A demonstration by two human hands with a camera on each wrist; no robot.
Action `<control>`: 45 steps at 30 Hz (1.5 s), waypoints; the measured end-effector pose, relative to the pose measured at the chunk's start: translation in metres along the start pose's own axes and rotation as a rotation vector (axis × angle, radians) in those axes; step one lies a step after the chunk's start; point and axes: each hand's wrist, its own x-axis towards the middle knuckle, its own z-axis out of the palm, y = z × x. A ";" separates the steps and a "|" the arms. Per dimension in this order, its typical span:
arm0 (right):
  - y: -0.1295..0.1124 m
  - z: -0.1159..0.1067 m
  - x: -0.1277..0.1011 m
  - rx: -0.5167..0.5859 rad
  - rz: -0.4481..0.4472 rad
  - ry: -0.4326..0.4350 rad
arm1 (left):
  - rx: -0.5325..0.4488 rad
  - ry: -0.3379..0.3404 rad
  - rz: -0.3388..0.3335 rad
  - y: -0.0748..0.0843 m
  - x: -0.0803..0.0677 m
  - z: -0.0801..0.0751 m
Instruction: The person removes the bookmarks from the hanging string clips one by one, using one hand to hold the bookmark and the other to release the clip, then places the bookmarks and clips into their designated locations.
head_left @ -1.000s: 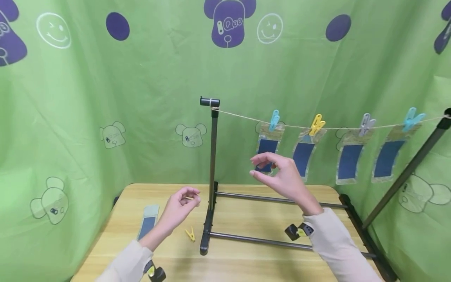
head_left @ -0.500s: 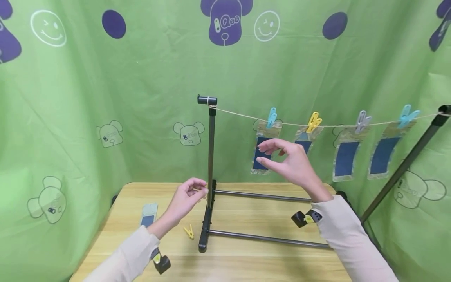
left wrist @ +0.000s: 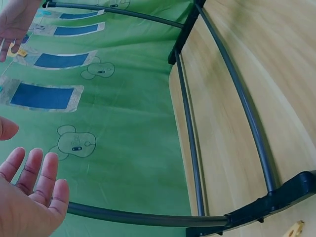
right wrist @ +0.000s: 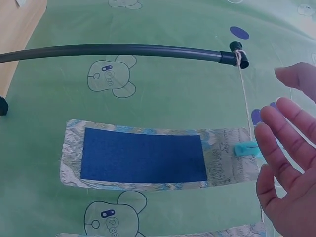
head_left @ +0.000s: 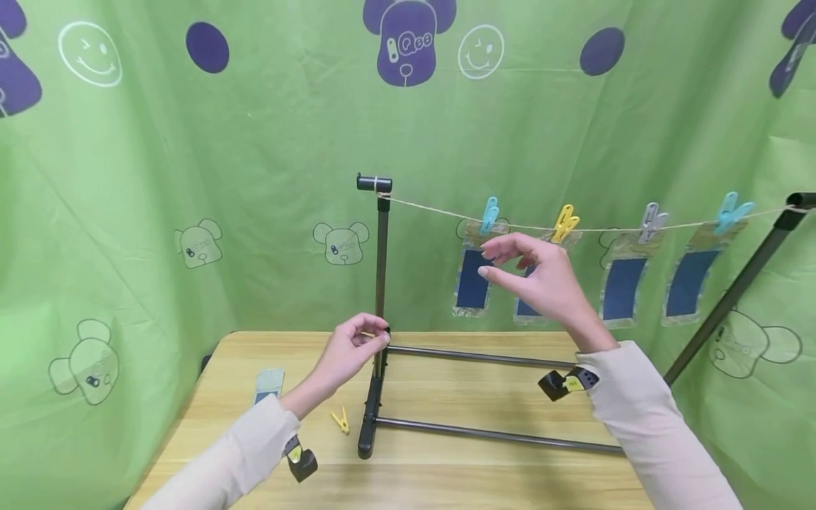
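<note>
Right hand (head_left: 538, 280) raised at centre right of the head view, fingers loosely spread with thumb and forefinger apart, gripping nothing, held in front of the string (head_left: 440, 210) between the blue clothespin (head_left: 489, 214) and the yellow clothespin (head_left: 564, 224). In the right-wrist view, same fingers (right wrist: 281, 148) at the right edge, open and just beside the blue peg (right wrist: 245, 149) clamping a foil pouch (right wrist: 148, 155) with a dark blue panel. Left hand (head_left: 353, 347) lower, at frame centre, just beside the black upright post (head_left: 381, 283) of the stand; thumb and forefinger pinched together on a small yellowish thing (head_left: 367, 334), too small to identify for sure. In the left-wrist view, only relaxed fingertips (left wrist: 34, 190) at lower left, the pinch itself out of sight. Four pouches hanging along the string toward the right: under the blue peg, the yellow peg, a grey clothespin (head_left: 650, 222) and a second blue clothespin (head_left: 729, 212). On the wooden table (head_left: 446, 467), lower left of centre, a loose yellow clothespin (head_left: 341, 422) near the foot of the post, and further left a spare pouch (head_left: 268, 384) lying flat. Green patterned cloth (head_left: 191, 177) behind and on both sides.
</note>
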 end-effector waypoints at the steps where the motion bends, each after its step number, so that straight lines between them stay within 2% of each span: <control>1: 0.000 -0.001 0.001 0.005 -0.001 0.005 | 0.004 -0.003 0.004 0.001 0.001 0.001; 15: -0.003 -0.013 0.009 -0.001 0.048 0.069 | 0.028 -0.143 0.090 0.018 0.018 0.014; 21: 0.001 -0.015 0.013 0.019 0.061 0.103 | 0.040 -0.154 0.066 0.022 0.024 0.018; 29: 0.001 -0.021 0.019 0.020 0.088 0.167 | 0.069 -0.153 0.057 0.020 0.032 0.025; 38: 0.008 -0.024 0.023 -0.003 0.130 0.171 | 0.089 -0.179 0.062 0.017 0.044 0.035; 45: 0.010 -0.025 0.028 0.003 0.146 0.185 | 0.105 -0.177 0.057 0.016 0.048 0.042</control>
